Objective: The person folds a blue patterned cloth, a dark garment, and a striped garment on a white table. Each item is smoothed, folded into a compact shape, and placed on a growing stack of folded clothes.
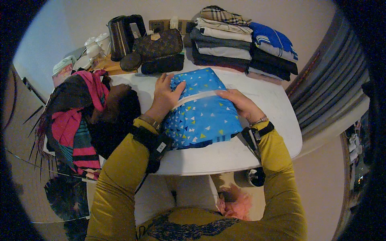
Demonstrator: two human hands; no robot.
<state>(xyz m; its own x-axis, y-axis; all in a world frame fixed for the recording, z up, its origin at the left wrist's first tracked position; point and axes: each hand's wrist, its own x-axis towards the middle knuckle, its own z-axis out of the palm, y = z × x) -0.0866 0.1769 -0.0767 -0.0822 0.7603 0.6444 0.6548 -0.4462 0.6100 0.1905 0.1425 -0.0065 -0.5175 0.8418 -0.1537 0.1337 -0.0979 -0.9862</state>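
A folded blue fabric bundle [205, 117] with white, yellow and dark triangles lies on the white table [271, 120] in front of me. A pale band [196, 97] runs across its middle. My left hand [167, 95] rests on the bundle's upper left side, thumb spread from the fingers, at the band's left end. At the right edge, my right hand [241, 101] has its fingertips on the band's right end; its lower fingers are hidden beside or under the bundle, so its hold is unclear.
Stacks of folded clothes [223, 45] stand at the back right. Behind the bundle are a brown patterned bag [159, 45], a round pouch [130, 61] and an electric kettle [119, 39]. A pink, black and teal cloth [87, 150] and dark clothing [117, 120] lie heaped at the left.
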